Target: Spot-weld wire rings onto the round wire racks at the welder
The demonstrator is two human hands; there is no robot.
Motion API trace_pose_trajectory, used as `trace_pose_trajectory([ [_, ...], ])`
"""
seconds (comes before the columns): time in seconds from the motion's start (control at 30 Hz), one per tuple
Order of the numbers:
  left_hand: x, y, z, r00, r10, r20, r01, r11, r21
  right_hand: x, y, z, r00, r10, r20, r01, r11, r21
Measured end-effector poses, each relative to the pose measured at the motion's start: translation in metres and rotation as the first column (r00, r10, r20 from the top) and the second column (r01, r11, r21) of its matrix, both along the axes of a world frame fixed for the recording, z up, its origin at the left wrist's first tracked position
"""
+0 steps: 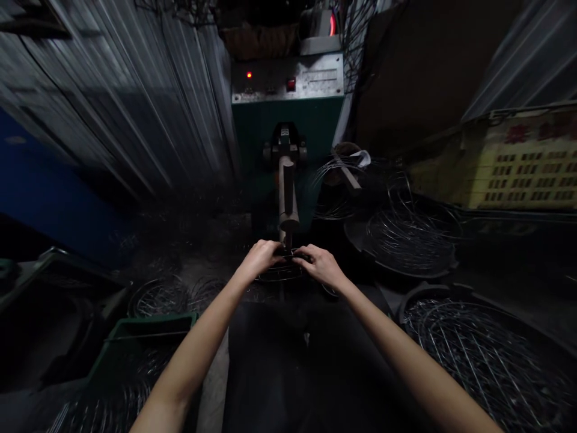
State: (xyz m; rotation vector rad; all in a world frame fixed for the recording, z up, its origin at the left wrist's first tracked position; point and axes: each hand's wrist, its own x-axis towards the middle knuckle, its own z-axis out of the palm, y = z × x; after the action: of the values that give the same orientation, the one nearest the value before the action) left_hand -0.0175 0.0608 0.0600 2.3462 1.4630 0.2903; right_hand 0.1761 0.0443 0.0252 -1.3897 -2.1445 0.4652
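Below the metal rod (pixel 288 198), a wire frame (pixel 279 278) is gripped by left hand (pixel 265 254) and right hand (pixel 318 263), seemingly unfinished; the heaped wirework's (pixel 478 349) stage cannot be told.

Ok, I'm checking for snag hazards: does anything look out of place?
Mildly: right of the green machine, tangled wires loop up beyond the rim of the farther black tray, which looks untidy. Nothing looks clearly damaged, though it's dark.

Wire piece (pixel 280 279) held beneath the machine's arm (pixel 288 198)

It is formed of thin metal strands bowed into a curved outline and is held roughly level, its far edge partly covered; contact with the arm cannot be made out.
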Motion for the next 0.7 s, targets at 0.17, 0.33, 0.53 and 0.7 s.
trace_pose_trajectory([
  [0.17,0.000,0.000,-0.007,0.999,-0.019,-0.032,0.020,0.999,0.033,-0.004,0.002,-0.001,0.998,-0.016,0.053,0.019,0.998,-0.056],
  [0.33,-0.005,0.001,-0.009,0.999,-0.029,-0.020,0.030,0.999,0.034,-0.003,0.003,0.000,0.997,-0.007,-0.074,0.001,0.997,-0.082],
  [0.53,-0.010,0.003,-0.004,0.994,-0.010,0.107,0.018,0.997,-0.079,0.000,0.006,0.006,0.989,0.023,-0.147,-0.032,0.998,-0.057],
  [0.7,-0.009,0.000,0.002,0.991,0.001,0.133,0.013,0.994,-0.110,0.001,0.004,0.008,0.992,0.024,-0.121,-0.031,0.998,-0.054],
])
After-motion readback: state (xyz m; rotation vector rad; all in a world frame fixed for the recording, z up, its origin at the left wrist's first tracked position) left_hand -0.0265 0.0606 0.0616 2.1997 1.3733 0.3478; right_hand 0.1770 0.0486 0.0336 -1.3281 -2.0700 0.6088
